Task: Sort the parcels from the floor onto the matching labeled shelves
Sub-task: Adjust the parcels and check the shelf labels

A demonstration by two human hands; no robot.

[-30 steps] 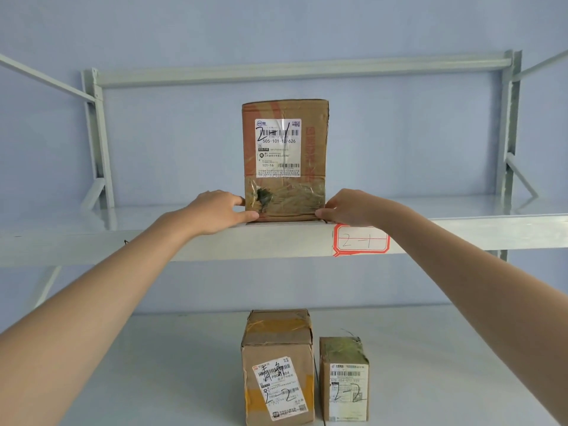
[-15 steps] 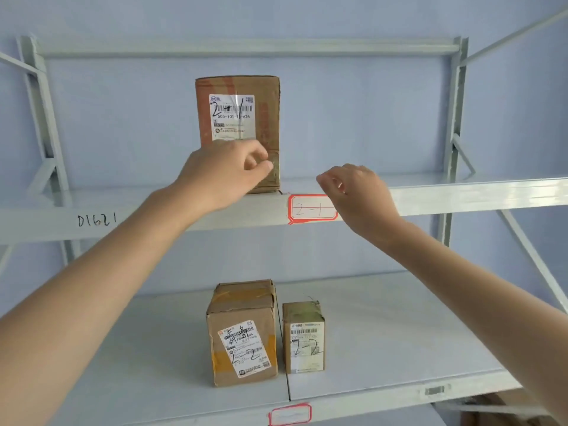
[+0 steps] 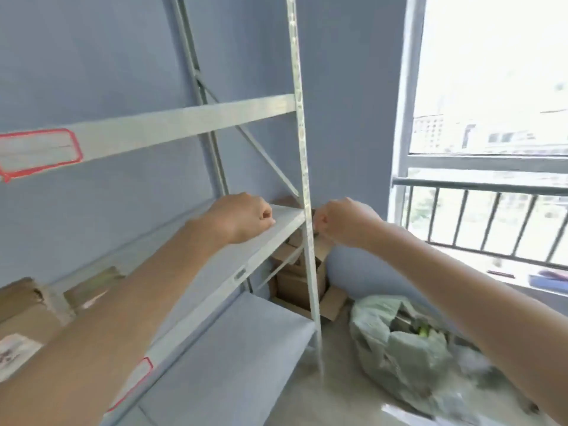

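The view has swung right, to the end of the white metal shelf rack. My left hand hangs loosely curled in front of the middle shelf and holds nothing. My right hand is curled too, just right of the rack's post, and is empty. Two brown parcels stand on the middle shelf at the far left, partly behind my left arm. A red-framed label is on the upper shelf's front beam. A pile of cardboard parcels lies on the floor behind the post.
A pale green plastic bag with things inside lies on the floor at the right. Behind it is a window with a grey railing. The lowest shelf shows below my left arm. The blue wall stands behind the rack.
Both hands have let go of the parcel on the 2-1 shelf and pulled back. My view has turned right and down, so that parcel is out of view and the floor pile shows.
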